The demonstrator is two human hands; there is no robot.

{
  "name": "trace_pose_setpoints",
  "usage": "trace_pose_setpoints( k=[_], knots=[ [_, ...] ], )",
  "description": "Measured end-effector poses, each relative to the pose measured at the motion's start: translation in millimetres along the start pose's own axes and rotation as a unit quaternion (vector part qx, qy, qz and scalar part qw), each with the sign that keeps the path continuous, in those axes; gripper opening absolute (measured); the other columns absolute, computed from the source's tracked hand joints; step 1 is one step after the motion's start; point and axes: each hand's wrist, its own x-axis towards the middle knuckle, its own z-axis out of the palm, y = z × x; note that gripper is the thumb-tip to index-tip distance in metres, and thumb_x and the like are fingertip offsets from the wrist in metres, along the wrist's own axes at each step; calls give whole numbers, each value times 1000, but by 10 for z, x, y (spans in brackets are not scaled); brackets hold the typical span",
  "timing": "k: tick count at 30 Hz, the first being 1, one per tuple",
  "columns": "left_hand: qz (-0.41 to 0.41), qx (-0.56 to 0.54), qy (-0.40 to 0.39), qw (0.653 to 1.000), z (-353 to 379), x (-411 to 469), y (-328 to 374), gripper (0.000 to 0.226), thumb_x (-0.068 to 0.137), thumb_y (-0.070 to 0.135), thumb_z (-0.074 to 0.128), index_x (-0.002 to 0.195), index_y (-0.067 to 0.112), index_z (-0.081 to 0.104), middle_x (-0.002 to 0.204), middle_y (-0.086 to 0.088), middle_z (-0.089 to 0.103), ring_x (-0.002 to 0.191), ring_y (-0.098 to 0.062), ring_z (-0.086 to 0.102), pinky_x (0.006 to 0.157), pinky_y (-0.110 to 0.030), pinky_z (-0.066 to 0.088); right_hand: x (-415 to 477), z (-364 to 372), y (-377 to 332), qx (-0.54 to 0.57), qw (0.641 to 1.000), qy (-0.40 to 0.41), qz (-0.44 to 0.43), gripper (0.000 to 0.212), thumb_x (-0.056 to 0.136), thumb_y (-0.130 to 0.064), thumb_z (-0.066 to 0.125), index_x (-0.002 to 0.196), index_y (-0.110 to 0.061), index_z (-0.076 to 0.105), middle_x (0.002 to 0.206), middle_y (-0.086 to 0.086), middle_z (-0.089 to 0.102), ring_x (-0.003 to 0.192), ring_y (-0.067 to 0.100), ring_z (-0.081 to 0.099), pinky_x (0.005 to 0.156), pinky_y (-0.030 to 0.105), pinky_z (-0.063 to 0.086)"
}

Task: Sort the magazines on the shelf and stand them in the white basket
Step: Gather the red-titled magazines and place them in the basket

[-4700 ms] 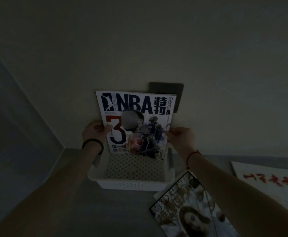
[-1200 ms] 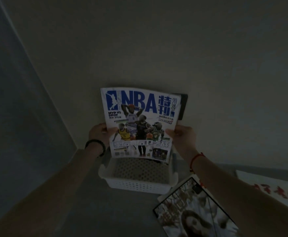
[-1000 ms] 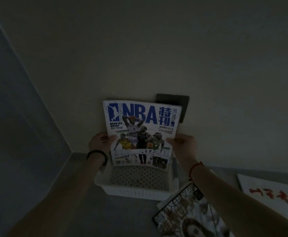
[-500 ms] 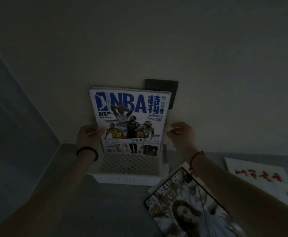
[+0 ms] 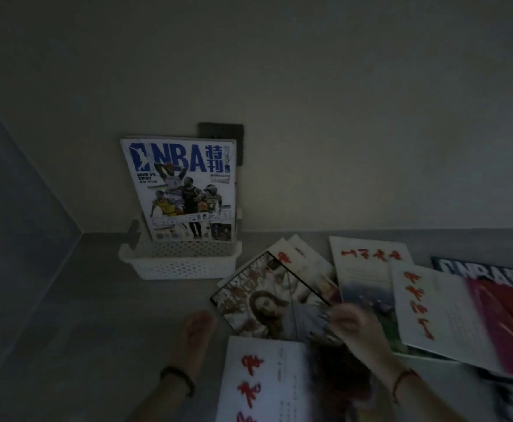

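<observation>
Both my hands have let go of the NBA magazine point(image 5: 185, 190) and dropped toward me since half a second ago; it now stands on its own in the white basket point(image 5: 182, 263), upright, long axis vertical, cover facing me, leaning back toward the wall. A second magazine's top edge shows just behind it, so I count two standing in the basket, and a dark wall plate point(image 5: 223, 138) peeks out behind them.

On the shelf point(image 5: 81, 315) I count at least six more magazines lying flat: the one with a woman on the cover point(image 5: 267, 303), turned diagonally with a pale one point(image 5: 304, 257) under it; three white ones with red brush lettering, one nearest me point(image 5: 264, 382) cut off by the bottom edge, one further back point(image 5: 368, 269), one to the right point(image 5: 438, 315) blurred by motion; and a dark NBA issue point(image 5: 499, 274) lying upside down to me, mostly covered.

My left hand point(image 5: 196, 333), black band at the wrist, hovers over bare shelf with fingers loosely together and empty. My right hand point(image 5: 355, 324), red cord at the wrist, is at the lower right corner of the woman-cover magazine; the blur and dim light keep me from telling whether its fingers grip it or merely touch
</observation>
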Motion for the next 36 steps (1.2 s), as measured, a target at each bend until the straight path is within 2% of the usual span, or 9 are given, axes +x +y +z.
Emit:
trace_pose_setpoints(
  k=[3,7,10,13,19,23,28,32,36],
  knots=[
    [5,120,-34,992,156,-388,-201,34,90,17,54,120,2,56,129,-20,55,119,-32,51,102,-40,40,-368,-24,345,-60,997,-29,-31,33,74,-1,69,91,-28,61,94,-5,65,100,18,63,88,29,48],
    [1,208,-40,977,272,-740,-342,45,87,30,57,128,14,50,131,-8,56,118,-29,53,96,-36,44,-707,-9,618,-165,977,-101,-84,50,76,-23,69,123,-28,49,138,-10,39,131,11,37,108,27,32],
    [-6,185,4,983,270,-854,-384,38,83,24,63,117,9,59,114,-3,63,103,-28,59,81,-31,45,-836,37,774,-279,942,-157,-98,70,83,-39,58,141,-34,19,155,-8,-3,144,14,3,118,36,10],
    [-92,99,-35,990,246,-893,-376,28,84,14,62,109,1,63,113,-20,66,97,-32,61,85,-39,49,-901,51,811,-344,919,-167,-98,71,88,-42,48,143,-35,4,156,-2,-14,144,19,-8,117,40,1],
    [18,139,-75,987,260,-1079,-97,12,88,17,57,93,11,67,81,-1,71,79,-21,63,67,-25,48,-886,14,523,-296,937,-111,-144,80,83,-33,60,143,-33,8,156,-2,3,143,19,9,117,35,19],
    [133,174,-119,968,165,-1100,591,25,87,15,58,63,23,57,45,21,65,46,3,60,40,-4,40,-660,-127,-63,-225,948,-59,-215,52,84,-27,61,132,-23,41,136,-4,48,126,13,44,103,31,41],
    [288,172,-48,941,-127,-946,1442,11,82,22,64,82,31,59,84,11,64,76,-8,60,66,-18,49,-411,-290,-905,-111,950,-36,-291,1,78,-9,67,78,-8,68,70,-6,64,66,8,58,61,16,40],
    [351,92,108,926,-487,-660,1723,68,76,17,70,134,16,34,129,9,37,113,0,40,92,-17,40,-220,-234,-1414,0,951,55,-304,3,77,-1,67,79,1,67,74,3,64,65,13,57,56,0,38],
    [270,67,31,960,-657,-328,1692,19,89,17,52,105,8,54,79,-2,60,66,-3,61,64,-27,52,-19,61,-1839,95,944,99,-300,5,79,0,65,74,-2,64,67,-2,61,58,-7,55,50,-2,36]
  ],
)
